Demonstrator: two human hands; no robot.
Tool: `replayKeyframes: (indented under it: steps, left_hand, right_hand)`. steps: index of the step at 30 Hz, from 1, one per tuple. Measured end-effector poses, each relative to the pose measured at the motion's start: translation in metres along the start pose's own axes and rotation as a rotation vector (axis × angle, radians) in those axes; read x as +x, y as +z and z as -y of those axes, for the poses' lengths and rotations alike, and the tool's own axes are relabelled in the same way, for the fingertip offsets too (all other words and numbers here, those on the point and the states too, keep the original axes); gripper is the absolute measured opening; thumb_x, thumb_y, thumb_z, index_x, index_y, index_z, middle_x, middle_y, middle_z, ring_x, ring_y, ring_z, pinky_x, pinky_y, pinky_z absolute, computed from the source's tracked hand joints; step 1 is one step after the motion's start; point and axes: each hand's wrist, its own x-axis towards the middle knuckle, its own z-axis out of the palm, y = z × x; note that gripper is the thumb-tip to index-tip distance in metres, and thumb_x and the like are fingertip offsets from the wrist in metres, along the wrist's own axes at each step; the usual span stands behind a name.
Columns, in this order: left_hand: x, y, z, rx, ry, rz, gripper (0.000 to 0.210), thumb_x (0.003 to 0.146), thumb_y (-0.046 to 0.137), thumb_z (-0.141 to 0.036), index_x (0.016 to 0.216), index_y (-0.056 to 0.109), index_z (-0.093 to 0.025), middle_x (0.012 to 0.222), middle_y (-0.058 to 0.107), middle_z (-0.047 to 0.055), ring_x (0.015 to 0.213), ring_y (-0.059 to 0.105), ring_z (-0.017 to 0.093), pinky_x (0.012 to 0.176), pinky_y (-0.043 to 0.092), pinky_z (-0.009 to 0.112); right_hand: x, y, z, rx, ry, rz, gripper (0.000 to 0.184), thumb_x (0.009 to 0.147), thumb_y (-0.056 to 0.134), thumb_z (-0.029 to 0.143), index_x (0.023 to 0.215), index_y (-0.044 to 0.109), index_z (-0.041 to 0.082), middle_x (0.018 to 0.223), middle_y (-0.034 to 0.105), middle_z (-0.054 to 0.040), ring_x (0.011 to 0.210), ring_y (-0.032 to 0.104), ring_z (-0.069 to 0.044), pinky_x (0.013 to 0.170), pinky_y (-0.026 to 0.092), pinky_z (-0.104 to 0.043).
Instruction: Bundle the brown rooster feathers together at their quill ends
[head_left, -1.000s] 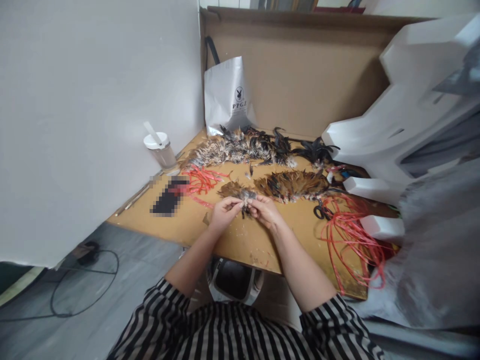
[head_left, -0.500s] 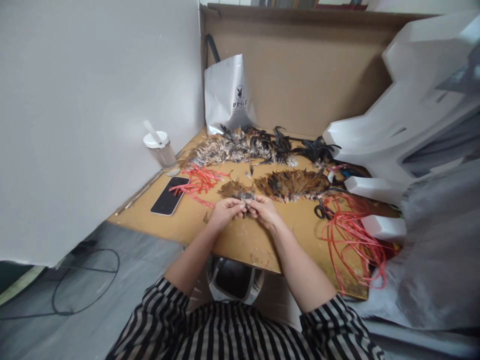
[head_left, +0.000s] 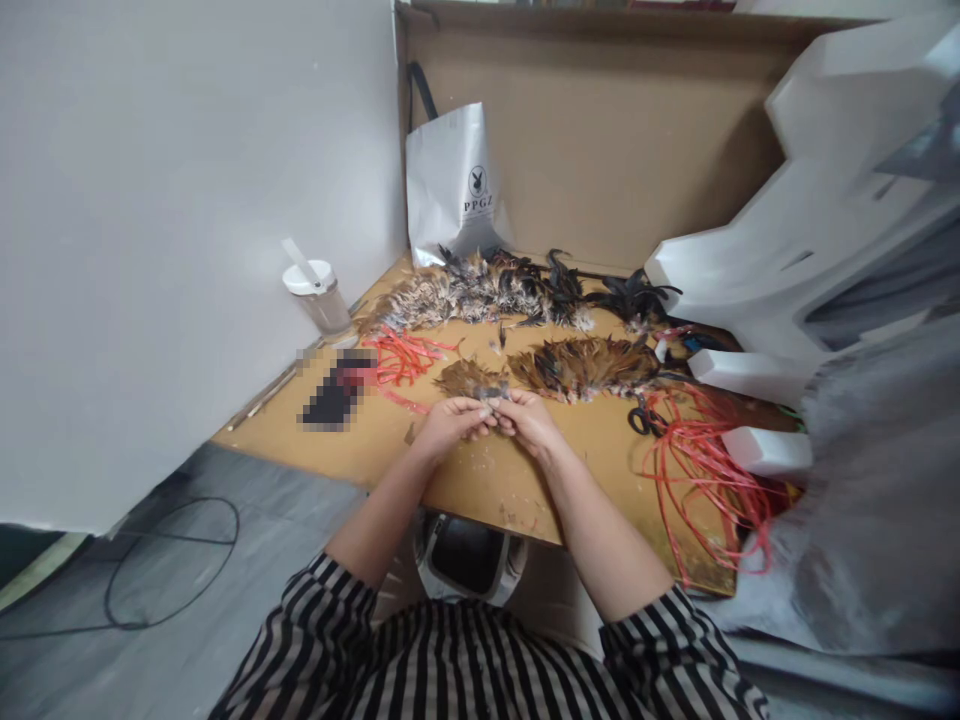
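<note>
Fingertip to fingertip, my left hand (head_left: 454, 422) and my right hand (head_left: 527, 420) pinch small feathers between them, mostly covered by the fingers. Just beyond my fingers lies a small patch of brown feathers (head_left: 469, 378). To its right is a long row of brown and black feathers (head_left: 585, 368) with pale fluffy bases. Farther back stretches a heap of mottled feathers (head_left: 465, 292), and dark feathers (head_left: 636, 298) lie at its right end. Both wrists hang over the near part of the wooden table (head_left: 495, 490).
Red plastic strips (head_left: 409, 355) lie left, beside a pixelated dark phone (head_left: 334, 393). A lidded cup (head_left: 321, 298) stands near the white panel. More red strips (head_left: 697, 460) and black-handled scissors (head_left: 643, 420) lie right, by white foam pieces (head_left: 765, 452). A silver bag (head_left: 450, 190) stands behind.
My fingers have shifted very slightly and closed nearer together, so the dark feather bits below them no longer show. The view has tilted a little. Nothing on the table has moved.
</note>
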Motion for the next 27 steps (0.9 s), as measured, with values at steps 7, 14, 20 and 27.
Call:
replayKeyframes:
  steps: [7, 14, 20, 27]
  left_hand:
    - [0.001, -0.002, 0.003, -0.012, -0.031, 0.013, 0.024, 0.065, 0.067, -0.034, 0.074, 0.064, -0.012, 0.069, 0.064, 0.005, 0.052, 0.052, 0.006, 0.05, 0.036, 0.019]
    - [0.002, -0.004, 0.003, -0.042, 0.001, -0.068, 0.024, 0.062, 0.069, -0.034, 0.072, 0.063, -0.013, 0.068, 0.063, 0.003, 0.051, 0.052, 0.007, 0.049, 0.036, 0.019]
    - [0.003, -0.004, 0.003, -0.004, 0.025, -0.07, 0.024, 0.063, 0.069, -0.034, 0.072, 0.063, -0.013, 0.069, 0.064, 0.004, 0.052, 0.053, 0.007, 0.049, 0.037, 0.019]
    - [0.004, -0.005, 0.005, -0.109, 0.018, -0.098, 0.023, 0.062, 0.069, -0.032, 0.071, 0.062, -0.012, 0.069, 0.064, 0.004, 0.052, 0.053, 0.006, 0.048, 0.036, 0.018]
  right_hand:
    - [0.003, 0.0, -0.007, -0.074, -0.059, -0.035, 0.026, 0.062, 0.069, 0.031, 0.055, 0.05, 0.015, 0.04, 0.047, 0.0056, 0.033, 0.033, -0.003, 0.033, 0.021, -0.017]
    - [-0.001, -0.002, 0.002, -0.072, 0.002, 0.066, 0.026, 0.068, 0.065, 0.039, 0.066, 0.06, 0.013, 0.054, 0.058, 0.0002, 0.042, 0.045, -0.005, 0.039, 0.033, -0.016]
    - [0.0, -0.007, 0.004, -0.061, 0.016, 0.053, 0.029, 0.068, 0.064, 0.041, 0.065, 0.062, 0.012, 0.055, 0.058, -0.0013, 0.044, 0.048, -0.006, 0.04, 0.036, -0.017]
    - [0.002, -0.01, 0.001, -0.088, 0.048, 0.03, 0.022, 0.061, 0.071, 0.031, 0.069, 0.062, 0.013, 0.058, 0.059, 0.0002, 0.045, 0.046, -0.005, 0.04, 0.033, -0.016]
